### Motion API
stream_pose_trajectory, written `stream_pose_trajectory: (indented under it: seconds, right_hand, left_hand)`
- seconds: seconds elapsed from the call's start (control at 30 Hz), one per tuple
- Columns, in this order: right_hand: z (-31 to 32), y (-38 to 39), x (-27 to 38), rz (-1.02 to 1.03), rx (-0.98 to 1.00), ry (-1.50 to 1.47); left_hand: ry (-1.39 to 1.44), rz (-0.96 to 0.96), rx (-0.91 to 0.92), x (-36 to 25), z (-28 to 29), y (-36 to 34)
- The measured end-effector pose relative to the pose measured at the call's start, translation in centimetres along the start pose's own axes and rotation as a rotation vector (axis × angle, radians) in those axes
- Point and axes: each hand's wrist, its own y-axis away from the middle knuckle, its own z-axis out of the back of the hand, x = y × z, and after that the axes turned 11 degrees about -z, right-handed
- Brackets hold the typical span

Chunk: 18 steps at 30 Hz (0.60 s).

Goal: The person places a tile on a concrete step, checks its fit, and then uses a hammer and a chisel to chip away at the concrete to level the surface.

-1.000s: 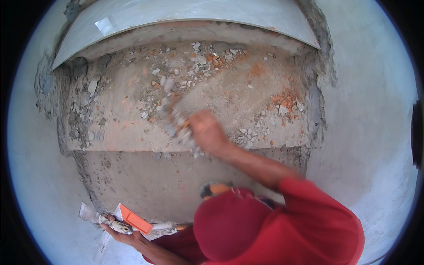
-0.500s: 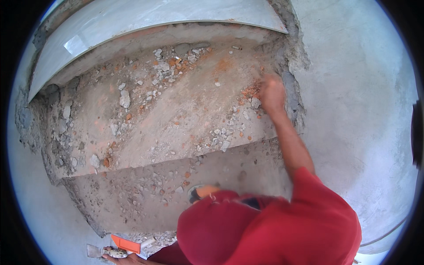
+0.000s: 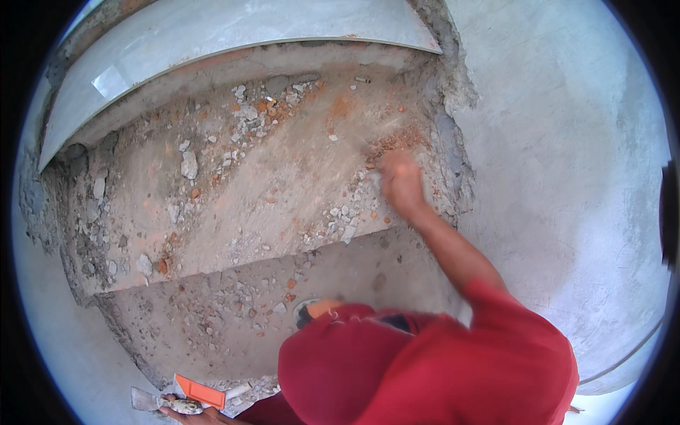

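Observation:
Over the upper step (image 3: 283, 205), my right hand (image 3: 401, 185) is closed and blurred by motion. It is low over reddish grit (image 3: 402, 136) at the step's right side. What its fingers hold, if anything, I cannot make out. At the lower left, my left hand (image 3: 195, 418) is closed around the mottled handle of a scraper (image 3: 146, 400), whose flat metal blade points left. An orange, angular flat piece (image 3: 203, 394) is right beside that hand. Whether the hand also holds it, I cannot tell. A short whitish rod (image 3: 239, 390) lies close by.
Grey and orange rubble (image 3: 248, 113) is scattered over the step, with a larger chunk (image 3: 189, 165) at left. A glossy grey slab (image 3: 248, 25) overhangs the back. Broken mortar (image 3: 450, 152) edges the smooth grey surface (image 3: 552, 177) at right. Red cloth (image 3: 347, 365) fills the lower middle.
My right hand has moved left and toward me, away from the right edge of the step. The view has shifted slightly. My left hand still holds the scraper.

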Motion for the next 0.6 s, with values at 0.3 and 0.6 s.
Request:
stream_pose_trajectory:
  seconds: [0.3, 0.6]
  right_hand:
    - [2.4, -4.3, -5.5, -0.310, -0.052, 0.184]
    - [-4.5, 2.5, 8.7, 0.072, 0.109, -0.091]
  left_hand:
    - [-0.125, -0.120, -0.176, -1.2, -1.9, 1.4]
    - [0.015, -0.092, 0.076, -1.4, 1.8, 0.5]
